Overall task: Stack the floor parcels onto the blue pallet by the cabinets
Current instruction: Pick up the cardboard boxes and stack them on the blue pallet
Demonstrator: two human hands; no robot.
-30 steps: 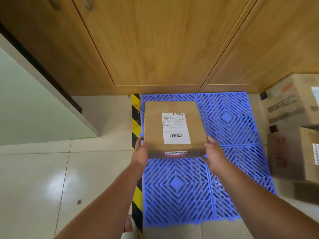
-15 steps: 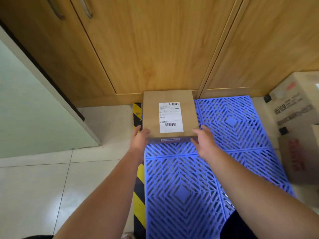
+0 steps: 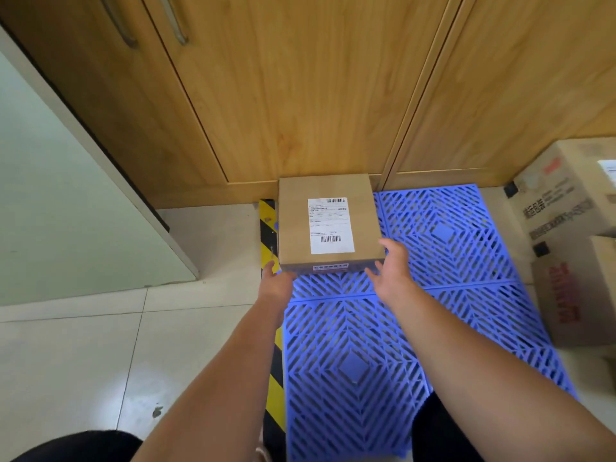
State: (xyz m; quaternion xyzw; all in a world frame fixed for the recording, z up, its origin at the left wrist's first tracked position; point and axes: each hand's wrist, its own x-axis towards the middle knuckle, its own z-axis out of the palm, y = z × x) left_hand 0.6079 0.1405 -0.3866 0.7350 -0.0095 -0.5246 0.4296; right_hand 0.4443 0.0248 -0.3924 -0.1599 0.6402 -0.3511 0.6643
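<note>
Dark-trousered knees (image 3: 436, 431) nearest, under forearms. Blue pallet (image 3: 353, 365) on floor (image 3: 83, 361) beneath both hands; black-yellow hazard strip (image 3: 275, 388) along its side, under left forearm. Left hand (image 3: 276, 285) at parcel's near-left corner, thumb straight, fingertips hidden against box face: grip cannot tell. Right hand (image 3: 393, 275) spread loose at near-right corner, holding nothing. Labelled parcel (image 3: 328, 225) just beyond hands, flat on pallet's far-left part, against wooden cabinets (image 3: 300, 95). Printed cardboard boxes (image 3: 566, 208) well right of right hand.
</note>
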